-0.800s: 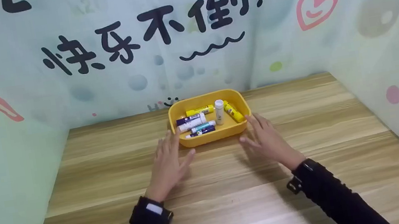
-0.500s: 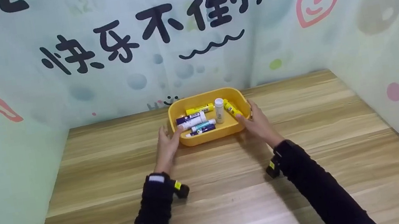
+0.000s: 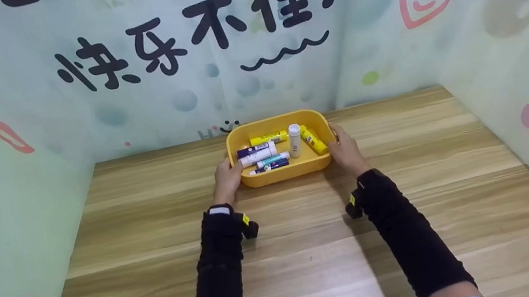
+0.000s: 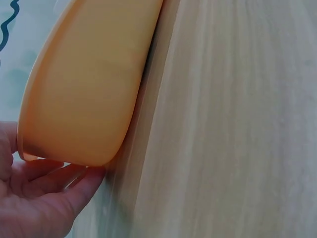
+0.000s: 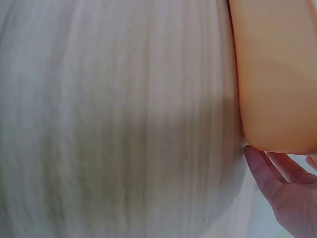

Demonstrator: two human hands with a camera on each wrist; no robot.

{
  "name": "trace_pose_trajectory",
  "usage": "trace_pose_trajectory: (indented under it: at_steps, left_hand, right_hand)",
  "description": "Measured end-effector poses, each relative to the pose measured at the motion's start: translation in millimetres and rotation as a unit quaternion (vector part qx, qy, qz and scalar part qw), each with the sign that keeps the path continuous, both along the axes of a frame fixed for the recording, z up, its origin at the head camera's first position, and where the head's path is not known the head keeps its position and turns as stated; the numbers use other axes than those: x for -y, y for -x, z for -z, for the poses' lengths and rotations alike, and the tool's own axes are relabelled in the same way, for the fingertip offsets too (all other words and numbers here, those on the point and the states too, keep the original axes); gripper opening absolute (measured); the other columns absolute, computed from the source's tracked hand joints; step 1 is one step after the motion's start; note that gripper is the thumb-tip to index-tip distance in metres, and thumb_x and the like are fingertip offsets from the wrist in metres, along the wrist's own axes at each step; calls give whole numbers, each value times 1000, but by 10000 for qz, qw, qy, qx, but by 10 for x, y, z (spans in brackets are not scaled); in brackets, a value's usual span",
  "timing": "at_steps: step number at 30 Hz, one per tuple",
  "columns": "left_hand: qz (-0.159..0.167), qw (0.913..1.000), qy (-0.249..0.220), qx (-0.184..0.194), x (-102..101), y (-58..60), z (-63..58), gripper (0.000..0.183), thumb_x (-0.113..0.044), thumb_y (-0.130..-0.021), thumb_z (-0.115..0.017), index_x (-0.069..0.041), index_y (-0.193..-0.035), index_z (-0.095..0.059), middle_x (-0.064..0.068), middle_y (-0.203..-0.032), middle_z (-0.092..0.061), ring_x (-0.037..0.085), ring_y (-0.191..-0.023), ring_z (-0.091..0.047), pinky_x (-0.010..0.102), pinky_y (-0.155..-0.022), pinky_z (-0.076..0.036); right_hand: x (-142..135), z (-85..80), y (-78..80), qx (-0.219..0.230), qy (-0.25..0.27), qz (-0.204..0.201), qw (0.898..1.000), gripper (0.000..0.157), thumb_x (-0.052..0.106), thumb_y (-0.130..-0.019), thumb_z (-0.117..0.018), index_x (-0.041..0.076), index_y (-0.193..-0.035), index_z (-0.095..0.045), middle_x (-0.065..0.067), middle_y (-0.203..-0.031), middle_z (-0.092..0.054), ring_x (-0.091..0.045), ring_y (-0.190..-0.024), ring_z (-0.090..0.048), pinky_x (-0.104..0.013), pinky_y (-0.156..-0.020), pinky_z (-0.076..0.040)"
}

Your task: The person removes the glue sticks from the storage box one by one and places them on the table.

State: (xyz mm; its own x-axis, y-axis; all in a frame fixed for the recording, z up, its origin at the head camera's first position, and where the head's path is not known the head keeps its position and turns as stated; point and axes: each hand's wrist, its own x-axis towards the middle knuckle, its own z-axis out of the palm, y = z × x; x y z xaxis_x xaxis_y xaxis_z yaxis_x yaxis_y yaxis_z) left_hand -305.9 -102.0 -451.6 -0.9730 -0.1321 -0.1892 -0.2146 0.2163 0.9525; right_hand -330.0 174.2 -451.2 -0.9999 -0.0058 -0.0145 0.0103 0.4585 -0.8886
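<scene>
A yellow plastic basket (image 3: 284, 170) is at the back of the table, between both hands. My left hand (image 3: 227, 179) grips its left end, thumb at the rim; in the left wrist view the fingers (image 4: 88, 187) reach under that end. At the right end my right hand (image 3: 347, 153) holds it the same way, fingertips low on the wall in the right wrist view. Inside, a white glue stick (image 3: 295, 141) stands upright. Two yellow glue sticks (image 3: 268, 138) and several white, teal and navy ones lie around it. Whether the basket's base touches the table cannot be told.
A wood-grain table (image 3: 308, 267) spreads in front of the basket. Behind it hangs a printed cloth (image 3: 160, 117) with black characters, close to the basket's back rim. Cloth walls also stand at the left and right table edges.
Both hands have moved from just in front of the basket onto its two ends and taken hold of it. The glue sticks keep their arrangement. The head view has shifted slightly.
</scene>
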Motion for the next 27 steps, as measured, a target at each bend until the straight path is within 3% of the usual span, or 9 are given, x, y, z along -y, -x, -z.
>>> trace_pose_trajectory:
  at_steps: [8,12,17,23,27]
  left_hand:
    - [278,9986,434,84,36,-23,-92,32,-14,-92,-44,4,-118,-52,14,-102,-54,19,-90,-49,25,-77,-42]
    - [433,9970,607,220,67,-114,-95,35,-16,-90,-47,2,-120,-51,13,-105,-56,18,-91,-52,28,-81,-46]
    - [366,9965,585,467,93,-285,-58,45,-17,-87,-53,-2,-128,-47,13,-116,-57,19,-98,-55,31,-87,-49]
    - [438,9949,900,86,89,-496,4,49,-17,-84,-54,-2,-129,-46,17,-122,-56,24,-103,-55,35,-90,-47]
    - [454,9929,1098,51,86,-630,29,49,-20,-84,-55,-1,-128,-47,17,-123,-54,24,-106,-53,36,-93,-46]
  right_hand:
    - [-36,-39,-31,114,-182,-154,9997,48,3,-88,-39,3,-136,-29,-28,-132,-42,-34,-118,-45,-43,-98,-40]
    - [-69,-27,-123,34,-381,-289,9988,48,3,-88,-39,0,-134,-28,-30,-128,-45,-35,-114,-46,-44,-97,-40]
    - [-94,-16,-305,14,-452,-547,9975,48,0,-87,-37,-3,-133,-24,-32,-128,-43,-37,-114,-46,-47,-96,-39]
    - [-126,17,-524,-155,-286,-732,9968,46,-4,-86,-35,-9,-129,-22,-37,-129,-39,-42,-117,-43,-49,-99,-37]
    - [-144,26,-665,-221,-187,-792,9964,45,-7,-84,-35,-11,-127,-21,-40,-128,-35,-45,-119,-39,-52,-102,-32]
